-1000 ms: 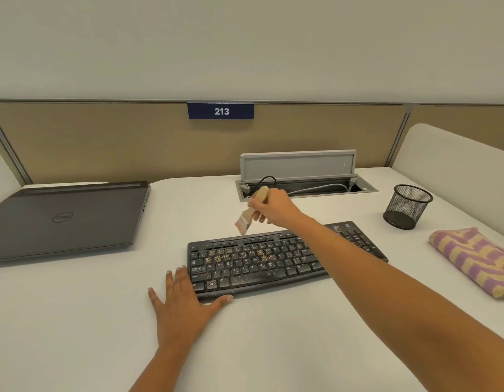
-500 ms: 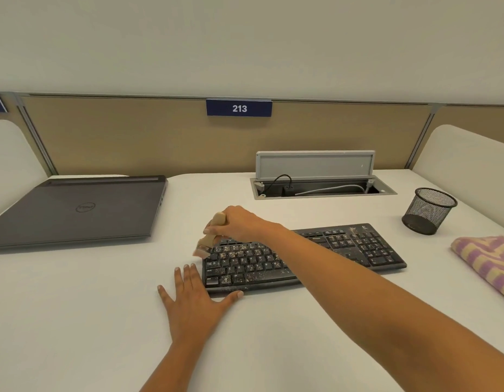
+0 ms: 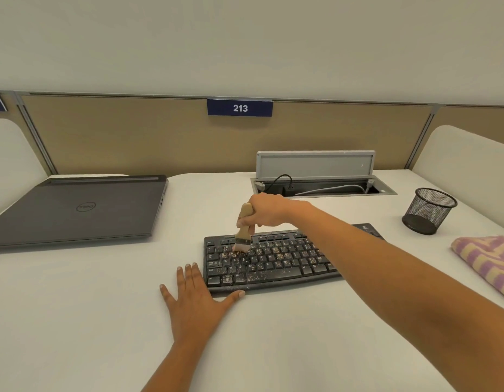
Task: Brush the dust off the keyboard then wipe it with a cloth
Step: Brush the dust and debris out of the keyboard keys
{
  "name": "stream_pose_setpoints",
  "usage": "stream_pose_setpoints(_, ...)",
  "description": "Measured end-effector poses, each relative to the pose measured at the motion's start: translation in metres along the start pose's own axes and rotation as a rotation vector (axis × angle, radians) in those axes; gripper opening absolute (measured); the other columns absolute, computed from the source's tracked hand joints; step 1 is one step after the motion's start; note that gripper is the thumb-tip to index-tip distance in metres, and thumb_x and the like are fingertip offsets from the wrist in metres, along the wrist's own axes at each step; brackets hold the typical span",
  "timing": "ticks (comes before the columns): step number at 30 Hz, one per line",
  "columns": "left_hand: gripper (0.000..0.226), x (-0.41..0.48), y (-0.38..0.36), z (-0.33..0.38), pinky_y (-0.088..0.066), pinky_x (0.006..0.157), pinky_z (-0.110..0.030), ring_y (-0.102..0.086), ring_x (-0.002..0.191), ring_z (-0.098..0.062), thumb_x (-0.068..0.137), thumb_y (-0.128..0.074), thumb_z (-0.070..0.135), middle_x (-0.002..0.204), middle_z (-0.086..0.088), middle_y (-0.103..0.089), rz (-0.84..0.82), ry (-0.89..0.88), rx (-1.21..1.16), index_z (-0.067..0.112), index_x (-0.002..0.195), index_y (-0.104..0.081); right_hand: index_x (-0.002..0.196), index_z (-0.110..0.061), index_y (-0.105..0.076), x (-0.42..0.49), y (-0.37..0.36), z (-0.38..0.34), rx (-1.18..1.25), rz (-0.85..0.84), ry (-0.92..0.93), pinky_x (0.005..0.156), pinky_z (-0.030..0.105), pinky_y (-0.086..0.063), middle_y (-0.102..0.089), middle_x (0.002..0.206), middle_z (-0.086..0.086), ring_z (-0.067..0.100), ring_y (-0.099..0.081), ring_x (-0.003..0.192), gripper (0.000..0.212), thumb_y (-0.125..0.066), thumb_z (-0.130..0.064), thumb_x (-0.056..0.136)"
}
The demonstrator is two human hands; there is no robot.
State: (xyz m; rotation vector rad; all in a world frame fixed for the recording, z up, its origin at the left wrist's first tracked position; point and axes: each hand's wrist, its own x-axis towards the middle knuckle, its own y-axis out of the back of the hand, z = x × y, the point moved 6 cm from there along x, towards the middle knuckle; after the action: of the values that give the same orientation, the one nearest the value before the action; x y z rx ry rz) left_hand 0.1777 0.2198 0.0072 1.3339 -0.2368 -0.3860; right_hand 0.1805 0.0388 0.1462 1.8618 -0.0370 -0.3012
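right fingers [image 3: 246,221] grip brush [image 3: 244,232] on keyboard [image 3: 287,263] | left fingers [image 3: 188,277] flat | cable tray [image 3: 386,191]: cables [image 3: 337,188]

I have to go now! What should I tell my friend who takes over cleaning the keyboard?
Right hand grips the brush by its wooden handle, with the bristles down on the upper-left keys of the keyboard.
Left hand rests flat on the desk, with the thumb at the keyboard's front left edge.
The striped cloth lies untouched at the far right of the desk.
Done: very little. Dust specks cover most of the letter keys.
Left: brush the dust off, then wipe the keyboard with the cloth.
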Motion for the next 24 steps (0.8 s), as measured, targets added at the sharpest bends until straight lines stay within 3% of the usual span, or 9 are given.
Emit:
stream_pose_setpoints(9, 0.142, 0.001, -0.001, 0.0, 0.005, 0.114, -0.055, 0.01, 0.147, -0.019, 0.038, 0.015, 0.093, 0.161, -0.004, -0.001, -0.009, -0.004, 0.01, 0.008, 0.152, 0.002, 0.097, -0.002, -0.067, 0.015, -0.029, -0.041, 0.426, 0.256, -0.065, 0.075, 0.036, -0.051, -0.068, 0.085, 0.009, 0.021, -0.06, 0.075, 0.035, -0.047, -0.031, 0.095)
stream_pose_setpoints(13, 0.142, 0.0, -0.001, 0.0, 0.005, 0.114, -0.055, 0.01, 0.147, -0.019, 0.038, 0.015, 0.093, 0.161, -0.004, -0.001, -0.004, -0.005, 0.002, 0.008, 0.152, 0.001, 0.096, 0.004, -0.065, 0.016, -0.039, -0.043, 0.453, 0.273, -0.122, 0.084, 0.045, -0.053, -0.069, 0.092, 0.019, 0.033, -0.065, 0.087, 0.036, -0.045, -0.025, 0.095)
stream_pose_setpoints(17, 0.142, 0.0, 0.0, 0.0, 0.005, 0.114, -0.054, 0.009, 0.147, -0.019, 0.039, 0.014, 0.093, 0.161, -0.005, -0.001, 0.001, -0.01, -0.007, 0.008, 0.152, 0.001, 0.084, 0.006, -0.06, 0.011, -0.027, -0.036, 0.335, 0.243, -0.122, 0.082, 0.041, -0.051, -0.068, 0.092, 0.022, 0.032, -0.063, 0.085, 0.028, -0.045, -0.016, 0.093)
stream_pose_setpoints(21, 0.142, 0.001, -0.001, 0.0, 0.005, 0.114, -0.055, 0.008, 0.147, -0.019, 0.039, 0.013, 0.094, 0.161, -0.004, -0.002, -0.001, -0.009, -0.008, 0.008, 0.152, 0.001, 0.06, -0.01, -0.04, 0.008, -0.012, -0.028, 0.203, 0.241, -0.152, 0.068, 0.033, -0.045, -0.057, 0.069, 0.011, 0.026, -0.055, 0.073, 0.032, -0.045, -0.014, 0.092)
stream_pose_setpoints(24, 0.142, 0.0, -0.001, 0.0, 0.005, 0.114, -0.054, 0.008, 0.147, -0.019, 0.039, 0.014, 0.094, 0.161, -0.004, -0.002, -0.004, -0.008, -0.001, 0.008, 0.152, 0.001, 0.072, 0.002, -0.057, 0.009, -0.007, -0.029, 0.301, 0.28, -0.146, 0.076, 0.037, -0.052, -0.067, 0.08, 0.019, 0.026, -0.058, 0.07, 0.028, -0.044, -0.013, 0.092)
